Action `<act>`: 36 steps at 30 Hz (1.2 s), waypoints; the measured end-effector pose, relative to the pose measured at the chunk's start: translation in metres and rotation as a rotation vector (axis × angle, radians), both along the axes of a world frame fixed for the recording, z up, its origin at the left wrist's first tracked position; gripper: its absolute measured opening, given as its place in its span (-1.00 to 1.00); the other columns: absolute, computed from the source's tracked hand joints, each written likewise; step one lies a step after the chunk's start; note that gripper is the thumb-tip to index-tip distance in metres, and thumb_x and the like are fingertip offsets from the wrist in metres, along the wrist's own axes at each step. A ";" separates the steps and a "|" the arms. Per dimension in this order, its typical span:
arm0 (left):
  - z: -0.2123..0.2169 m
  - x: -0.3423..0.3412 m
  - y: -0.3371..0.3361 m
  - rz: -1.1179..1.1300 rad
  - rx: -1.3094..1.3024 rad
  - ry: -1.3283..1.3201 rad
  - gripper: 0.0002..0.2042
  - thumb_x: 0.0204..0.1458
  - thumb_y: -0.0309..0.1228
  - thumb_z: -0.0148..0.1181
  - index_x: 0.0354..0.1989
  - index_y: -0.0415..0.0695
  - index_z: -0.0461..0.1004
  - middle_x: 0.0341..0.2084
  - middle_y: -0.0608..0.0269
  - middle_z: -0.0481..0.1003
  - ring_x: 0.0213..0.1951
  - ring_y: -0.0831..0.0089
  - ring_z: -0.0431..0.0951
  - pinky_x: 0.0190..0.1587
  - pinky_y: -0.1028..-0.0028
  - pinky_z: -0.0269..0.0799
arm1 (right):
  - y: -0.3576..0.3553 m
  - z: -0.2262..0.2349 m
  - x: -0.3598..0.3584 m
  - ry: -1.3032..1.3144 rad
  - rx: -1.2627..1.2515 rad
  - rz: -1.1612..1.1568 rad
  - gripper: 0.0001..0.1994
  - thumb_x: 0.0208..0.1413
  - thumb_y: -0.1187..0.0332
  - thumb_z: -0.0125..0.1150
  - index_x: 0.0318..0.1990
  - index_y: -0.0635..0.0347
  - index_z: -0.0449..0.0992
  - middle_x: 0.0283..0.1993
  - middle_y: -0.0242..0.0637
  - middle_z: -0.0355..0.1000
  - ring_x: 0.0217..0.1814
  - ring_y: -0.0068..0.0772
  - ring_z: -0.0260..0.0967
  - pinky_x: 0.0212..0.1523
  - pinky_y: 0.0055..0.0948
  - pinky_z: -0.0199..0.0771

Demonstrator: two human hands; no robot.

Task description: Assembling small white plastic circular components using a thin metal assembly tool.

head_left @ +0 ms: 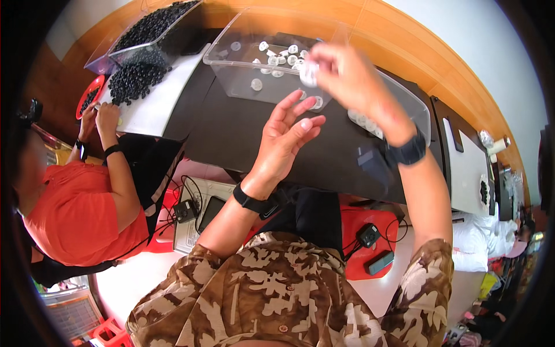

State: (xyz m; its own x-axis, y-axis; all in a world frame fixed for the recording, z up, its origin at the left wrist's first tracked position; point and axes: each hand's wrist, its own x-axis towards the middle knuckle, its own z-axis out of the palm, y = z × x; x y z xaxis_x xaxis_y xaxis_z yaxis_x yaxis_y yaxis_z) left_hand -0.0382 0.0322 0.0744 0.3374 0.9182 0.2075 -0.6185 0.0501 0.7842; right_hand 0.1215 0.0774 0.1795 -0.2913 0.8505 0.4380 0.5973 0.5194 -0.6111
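Note:
My right hand, smeared by motion, pinches a white round plastic piece over the right end of a clear plastic bin. Several like white pieces lie loose in that bin. My left hand is raised in front of the bin, palm up with its fingers apart, and no object shows in it. Partly behind my right forearm stands another clear bin, with white round pieces lined up in it.
At the left a co-worker in a red shirt handles small black pieces beside a red dish. A bin of black pieces stands behind. The dark tabletop lies before me. A phone rests at the right.

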 end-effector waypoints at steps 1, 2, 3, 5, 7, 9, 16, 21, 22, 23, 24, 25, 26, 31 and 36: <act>-0.006 0.002 -0.001 -0.010 0.003 0.004 -0.46 0.14 -0.55 0.09 0.30 -0.10 0.09 0.18 0.12 0.29 0.03 0.29 0.49 0.01 0.47 0.49 | 0.021 0.006 0.004 0.037 0.030 -0.058 -0.80 0.01 0.38 0.17 -0.21 0.23 0.55 -0.50 -0.18 0.47 -0.48 -0.36 0.43 -0.40 -0.41 0.41; -0.015 0.004 -0.003 -0.039 -0.032 0.047 -0.46 0.15 -0.54 0.09 0.31 -0.10 0.09 0.18 0.12 0.29 0.03 0.29 0.49 0.01 0.48 0.49 | 0.038 0.015 0.010 0.032 0.013 -0.060 -0.83 0.03 0.37 0.16 -0.25 0.23 0.55 -0.50 -0.31 0.43 -0.48 -0.54 0.34 -0.42 -0.48 0.35; -0.024 0.005 -0.006 -0.068 -0.068 0.091 -0.46 0.15 -0.54 0.09 0.31 -0.10 0.09 0.18 0.11 0.29 0.03 0.29 0.49 0.01 0.48 0.49 | 0.052 0.021 0.015 0.027 -0.004 -0.061 -0.84 0.05 0.36 0.16 -0.28 0.23 0.54 -0.50 -0.44 0.40 -0.48 -0.71 0.26 -0.44 -0.55 0.28; -0.037 0.005 -0.010 -0.098 -0.050 0.140 -0.46 0.14 -0.52 0.11 0.30 -0.11 0.10 0.18 0.11 0.29 0.03 0.29 0.48 0.01 0.47 0.47 | 0.073 0.031 0.037 -0.007 0.057 -0.123 -0.80 0.03 0.32 0.17 -0.23 0.19 0.57 -0.48 -0.35 0.46 -0.49 -0.58 0.34 -0.38 -0.49 0.36; -0.055 0.000 -0.009 -0.099 0.037 0.296 -0.45 0.13 -0.52 0.14 0.30 -0.12 0.11 0.17 0.08 0.30 0.03 0.30 0.48 0.03 0.45 0.45 | 0.083 0.030 0.067 -0.048 0.110 -0.176 -0.75 0.01 0.28 0.18 -0.18 0.15 0.59 -0.47 -0.26 0.51 -0.50 -0.44 0.42 -0.33 -0.44 0.43; -0.064 -0.001 -0.009 -0.097 0.059 0.301 -0.47 0.13 -0.54 0.13 0.28 -0.15 0.14 0.14 0.07 0.32 0.03 0.31 0.48 0.04 0.43 0.43 | 0.077 0.033 0.111 -0.243 0.228 -0.305 -0.77 0.02 0.27 0.16 -0.23 0.16 0.60 -0.50 -0.29 0.51 -0.52 -0.49 0.41 -0.32 -0.43 0.42; -0.070 -0.003 -0.016 -0.127 0.141 0.353 -0.55 0.13 -0.66 0.07 0.22 -0.20 0.22 0.06 0.11 0.39 0.02 0.34 0.48 0.09 0.44 0.41 | 0.020 -0.035 0.185 -0.450 -0.571 -0.371 -0.82 -0.04 0.46 0.16 -0.26 0.30 0.56 -0.56 -0.33 0.47 -0.61 -0.57 0.32 -0.56 -0.45 0.32; -0.070 -0.002 -0.021 -0.108 0.189 0.435 -0.59 0.13 -0.67 0.06 0.18 -0.23 0.26 0.03 0.13 0.41 0.02 0.37 0.48 0.10 0.44 0.40 | 0.010 -0.074 0.199 -0.742 -0.744 -0.398 -0.65 -0.07 0.42 0.28 -0.04 0.12 0.54 -0.40 -0.23 0.55 -0.47 -0.35 0.45 -0.41 -0.36 0.43; -0.071 -0.002 -0.021 -0.106 0.195 0.426 -0.59 0.13 -0.67 0.06 0.17 -0.23 0.27 0.02 0.13 0.42 0.02 0.37 0.48 0.10 0.44 0.39 | 0.011 -0.081 0.201 -0.745 -0.770 -0.413 -0.62 -0.07 0.41 0.29 -0.01 0.08 0.53 -0.36 -0.20 0.55 -0.42 -0.32 0.46 -0.36 -0.31 0.42; -0.072 -0.002 -0.021 -0.104 0.201 0.418 -0.60 0.13 -0.66 0.06 0.16 -0.24 0.28 0.02 0.13 0.42 0.02 0.37 0.48 0.10 0.44 0.39 | 0.012 -0.085 0.205 -0.743 -0.770 -0.412 -0.62 -0.07 0.41 0.29 -0.01 0.08 0.53 -0.36 -0.20 0.55 -0.42 -0.32 0.46 -0.36 -0.31 0.42; -0.071 -0.002 -0.021 -0.101 0.200 0.422 -0.60 0.13 -0.66 0.06 0.16 -0.24 0.28 0.02 0.13 0.42 0.02 0.37 0.48 0.10 0.44 0.39 | 0.014 -0.089 0.207 -0.756 -0.780 -0.398 -0.65 -0.05 0.42 0.28 -0.03 0.11 0.53 -0.33 -0.17 0.53 -0.47 -0.33 0.41 -0.39 -0.32 0.39; -0.070 -0.002 -0.021 -0.104 0.196 0.432 -0.61 0.13 -0.66 0.06 0.15 -0.24 0.29 0.02 0.13 0.42 0.02 0.37 0.48 0.11 0.44 0.39 | 0.016 -0.092 0.208 -0.770 -0.790 -0.383 -0.67 -0.04 0.43 0.26 -0.04 0.14 0.52 -0.31 -0.14 0.52 -0.52 -0.35 0.36 -0.42 -0.33 0.37; -0.069 -0.002 -0.022 -0.107 0.191 0.443 -0.62 0.13 -0.66 0.06 0.15 -0.24 0.29 0.01 0.13 0.42 0.02 0.37 0.48 0.11 0.44 0.39 | 0.018 -0.095 0.210 -0.767 -0.790 -0.378 -0.67 -0.04 0.43 0.26 -0.04 0.14 0.52 -0.31 -0.14 0.52 -0.52 -0.35 0.36 -0.42 -0.33 0.37; -0.073 -0.002 -0.021 -0.113 0.200 0.444 -0.63 0.13 -0.66 0.06 0.14 -0.24 0.30 0.00 0.13 0.43 0.02 0.37 0.49 0.11 0.44 0.39 | 0.021 -0.119 0.218 -0.694 -0.639 -0.278 -0.81 -0.09 0.47 0.27 -0.26 0.26 0.53 -0.49 -0.20 0.45 -0.55 -0.40 0.37 -0.48 -0.34 0.36; -0.071 -0.003 -0.021 -0.105 0.199 0.454 -0.64 0.14 -0.65 0.06 0.13 -0.25 0.30 0.00 0.12 0.44 0.02 0.36 0.49 0.10 0.44 0.39 | 0.010 -0.098 0.216 -0.431 -0.623 -0.373 -0.85 -0.09 0.46 0.31 -0.34 0.30 0.52 -0.50 -0.28 0.44 -0.56 -0.53 0.33 -0.58 -0.46 0.31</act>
